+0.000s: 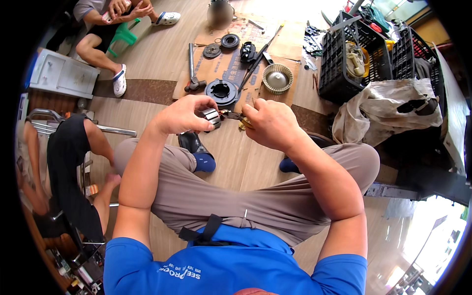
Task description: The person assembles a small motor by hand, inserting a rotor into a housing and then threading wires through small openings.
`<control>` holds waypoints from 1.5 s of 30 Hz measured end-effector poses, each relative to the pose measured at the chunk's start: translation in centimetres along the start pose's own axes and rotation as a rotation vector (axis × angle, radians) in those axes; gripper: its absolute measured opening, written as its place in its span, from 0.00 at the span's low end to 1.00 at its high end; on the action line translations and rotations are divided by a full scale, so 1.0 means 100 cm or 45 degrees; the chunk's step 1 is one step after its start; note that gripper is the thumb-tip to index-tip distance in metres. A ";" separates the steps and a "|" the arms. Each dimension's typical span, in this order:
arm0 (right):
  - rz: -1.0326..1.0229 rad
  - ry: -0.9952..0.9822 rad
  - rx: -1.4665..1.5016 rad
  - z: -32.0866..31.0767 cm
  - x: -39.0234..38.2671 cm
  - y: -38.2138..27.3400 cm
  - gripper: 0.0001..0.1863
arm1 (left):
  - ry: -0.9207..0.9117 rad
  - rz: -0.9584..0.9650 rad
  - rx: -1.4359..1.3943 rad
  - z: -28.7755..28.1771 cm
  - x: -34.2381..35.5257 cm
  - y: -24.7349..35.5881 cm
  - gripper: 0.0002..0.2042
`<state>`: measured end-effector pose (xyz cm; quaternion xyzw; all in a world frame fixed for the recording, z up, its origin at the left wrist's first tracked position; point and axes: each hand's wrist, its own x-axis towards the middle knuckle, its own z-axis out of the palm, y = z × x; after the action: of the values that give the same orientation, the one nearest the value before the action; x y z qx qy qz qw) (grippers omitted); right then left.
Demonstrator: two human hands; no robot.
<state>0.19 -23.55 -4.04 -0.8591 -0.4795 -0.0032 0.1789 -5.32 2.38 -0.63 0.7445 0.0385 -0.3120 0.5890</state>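
My left hand [189,114] grips a silver ridged metal motor part [211,118] with some copper-coloured bits at its right end. My right hand [268,123] is closed on pliers [233,114] with yellow handles, their dark jaws against that end of the part. Just beyond my hands, a black round housing [219,101] lies on the cardboard [287,44], with a silver bladed fan wheel [278,77] to its right and a hammer [191,64] to its left. Further back are black discs [229,42], a small black component [248,51] and long dark rods [263,51].
Black crates [334,73] and a stained cloth [359,110] sit at the right. A seated person [98,49] by a green stool [120,37] is at upper left, near a white cabinet [64,71]. Another person's legs [73,167] are at lower left.
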 end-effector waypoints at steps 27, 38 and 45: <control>0.125 0.036 -0.125 0.053 0.002 0.009 0.04 | 0.032 -0.046 0.005 0.003 0.013 -0.018 0.20; 0.456 0.018 0.283 0.054 -0.001 0.028 0.13 | 0.406 0.303 0.538 0.013 0.009 -0.015 0.21; 1.260 -0.516 0.108 0.125 -0.036 0.120 0.23 | 0.592 0.269 -0.098 0.006 0.011 -0.007 0.22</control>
<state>6.02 -28.33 -20.06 -0.9579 -0.0420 0.2669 0.0973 -4.93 1.69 -1.84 0.7731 0.1067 -0.0674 0.6216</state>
